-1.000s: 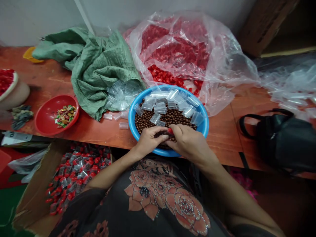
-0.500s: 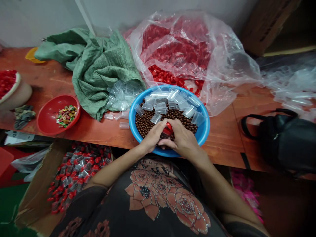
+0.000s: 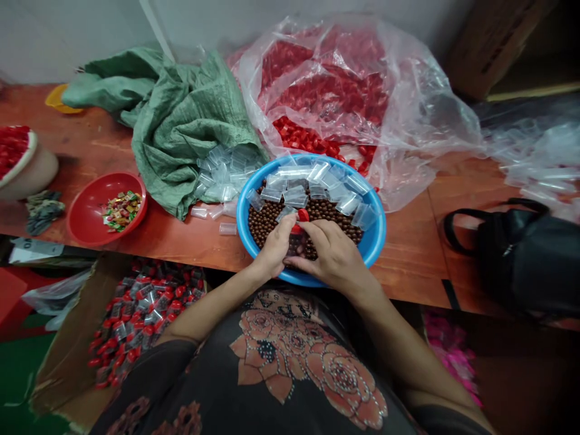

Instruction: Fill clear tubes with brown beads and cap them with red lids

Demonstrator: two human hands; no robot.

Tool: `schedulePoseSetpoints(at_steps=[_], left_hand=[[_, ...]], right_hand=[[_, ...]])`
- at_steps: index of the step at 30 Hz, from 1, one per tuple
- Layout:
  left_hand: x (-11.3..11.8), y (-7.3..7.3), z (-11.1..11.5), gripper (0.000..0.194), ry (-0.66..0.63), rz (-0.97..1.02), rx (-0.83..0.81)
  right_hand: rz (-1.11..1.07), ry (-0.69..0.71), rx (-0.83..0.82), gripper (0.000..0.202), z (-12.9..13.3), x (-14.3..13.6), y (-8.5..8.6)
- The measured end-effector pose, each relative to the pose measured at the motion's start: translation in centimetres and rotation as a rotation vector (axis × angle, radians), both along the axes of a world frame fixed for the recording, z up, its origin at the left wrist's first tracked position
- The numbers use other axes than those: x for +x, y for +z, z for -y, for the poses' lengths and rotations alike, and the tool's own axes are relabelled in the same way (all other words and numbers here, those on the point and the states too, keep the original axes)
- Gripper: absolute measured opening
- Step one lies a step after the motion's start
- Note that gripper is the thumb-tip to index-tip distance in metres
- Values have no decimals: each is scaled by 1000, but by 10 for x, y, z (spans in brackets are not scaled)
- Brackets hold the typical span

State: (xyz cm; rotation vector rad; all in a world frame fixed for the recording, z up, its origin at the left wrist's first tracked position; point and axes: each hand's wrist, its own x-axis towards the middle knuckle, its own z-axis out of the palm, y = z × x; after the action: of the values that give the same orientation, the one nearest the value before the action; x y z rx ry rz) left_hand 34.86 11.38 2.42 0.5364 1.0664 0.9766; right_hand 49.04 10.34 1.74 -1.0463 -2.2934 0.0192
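Note:
Over the front of a blue basin (image 3: 379,241), my left hand (image 3: 275,249) and my right hand (image 3: 333,251) hold a small clear container (image 3: 296,243) between them. It has a red cap (image 3: 302,215) at its top and dark contents. My left fingers grip its left side near the cap, and my right fingers and thumb close on its right side. Brown balls (image 3: 265,223) fill the basin, with clear plastic tubes (image 3: 295,196) lying on them toward the back.
Behind the basin lie a plastic bag of red caps (image 3: 326,90) and a green cloth (image 3: 190,127). A red bowl (image 3: 84,208) stands left, a black bag (image 3: 530,260) right. Below the table's left part is a box (image 3: 67,356) of filled containers (image 3: 145,308).
My hands have shifted slightly left and opened around the container, so its clear body and red cap show more. The cap sits a little farther from me.

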Motion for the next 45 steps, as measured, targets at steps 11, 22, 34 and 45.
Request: schedulePoseSetpoints(at_steps=[11, 22, 34, 45], left_hand=[[-10, 8, 3, 48, -193, 150, 112], [-18, -7, 6, 71, -180, -100, 359], [-9, -7, 10, 69, -178, -143, 284], [-10, 6, 10, 61, -153, -239, 359]], right_hand=[[-337, 8, -258, 104, -2, 9, -16], [-176, 40, -82, 83, 1, 8, -2], [-63, 14, -64, 56, -4, -1, 3], [26, 46, -51, 39, -10, -1, 15]])
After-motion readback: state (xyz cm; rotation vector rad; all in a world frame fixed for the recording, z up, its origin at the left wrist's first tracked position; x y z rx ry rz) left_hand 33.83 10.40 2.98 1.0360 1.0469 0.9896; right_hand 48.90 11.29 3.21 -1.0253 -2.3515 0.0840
